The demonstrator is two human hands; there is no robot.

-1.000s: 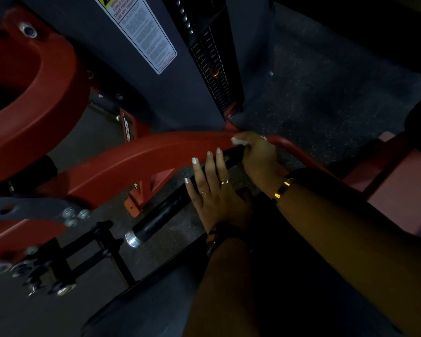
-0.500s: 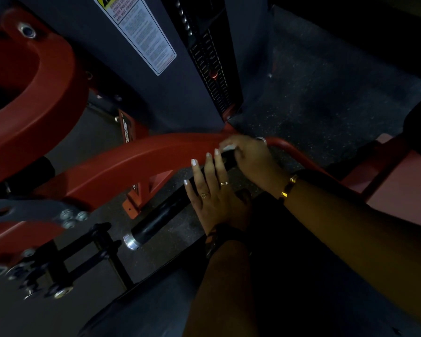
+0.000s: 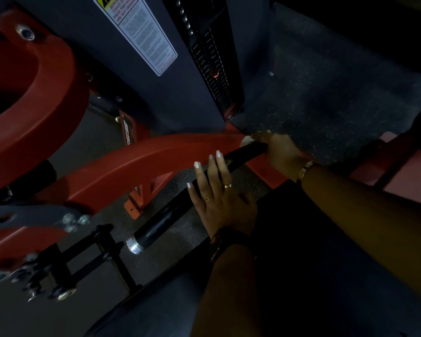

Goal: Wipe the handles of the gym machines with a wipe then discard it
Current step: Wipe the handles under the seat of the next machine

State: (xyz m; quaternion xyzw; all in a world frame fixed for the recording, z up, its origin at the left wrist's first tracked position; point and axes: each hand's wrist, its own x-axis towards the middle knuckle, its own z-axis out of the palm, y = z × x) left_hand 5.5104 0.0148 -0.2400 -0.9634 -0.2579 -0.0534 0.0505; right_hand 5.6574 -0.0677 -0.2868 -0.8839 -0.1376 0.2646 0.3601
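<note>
A black padded handle [image 3: 161, 222] with a silver end cap runs diagonally from lower left to upper right on a red gym machine. My left hand [image 3: 219, 200] rests on the middle of the handle, fingers straight, with rings on two of them. My right hand [image 3: 280, 153] grips the handle's far upper end, with a white wipe [image 3: 247, 141] showing at its fingertips against the bar. Most of the wipe is hidden under that hand.
The machine's red frame arm [image 3: 144, 164] passes just behind the handle. A dark weight stack tower [image 3: 214, 69] with a warning label [image 3: 141, 32] stands beyond. Speckled rubber floor [image 3: 314, 105] lies to the right, a reddish pad [image 3: 399, 181] at far right, a bolted linkage [image 3: 66, 263] lower left.
My right hand slid with the wipe up the handle toward its far end, away from my left hand. The left hand stayed in place on the bar.
</note>
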